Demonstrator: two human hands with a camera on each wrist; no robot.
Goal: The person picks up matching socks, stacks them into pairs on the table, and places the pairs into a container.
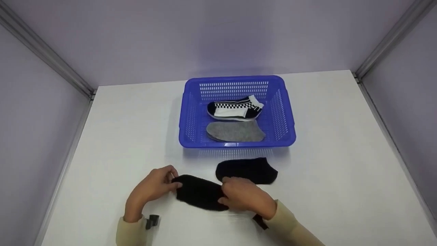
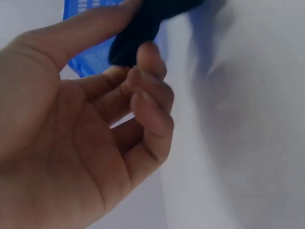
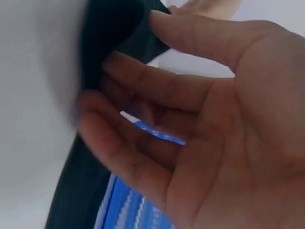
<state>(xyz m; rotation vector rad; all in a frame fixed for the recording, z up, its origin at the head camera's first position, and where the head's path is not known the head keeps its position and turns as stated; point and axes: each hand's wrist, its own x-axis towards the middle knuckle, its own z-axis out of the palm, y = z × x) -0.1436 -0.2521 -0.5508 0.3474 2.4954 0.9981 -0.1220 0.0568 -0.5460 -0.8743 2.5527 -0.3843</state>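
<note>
A black ankle sock (image 1: 201,193) is stretched between both hands just above the white table. My left hand (image 1: 158,182) pinches its left end between thumb and fingers; the left wrist view shows the dark cloth of the sock (image 2: 138,36) between them. At the other end my right hand (image 1: 244,194) holds the sock, with cloth (image 3: 112,24) between the thumb and the bent fingers in the right wrist view. A second black sock (image 1: 252,171) lies flat on the table, just beyond the right hand and partly covered by it.
A blue plastic basket (image 1: 182,116) stands at the back middle of the white table (image 1: 119,136). Inside lie black-and-white checked socks (image 1: 232,111) and grey socks (image 1: 235,131). Pale walls (image 1: 225,37) close in the back and both sides.
</note>
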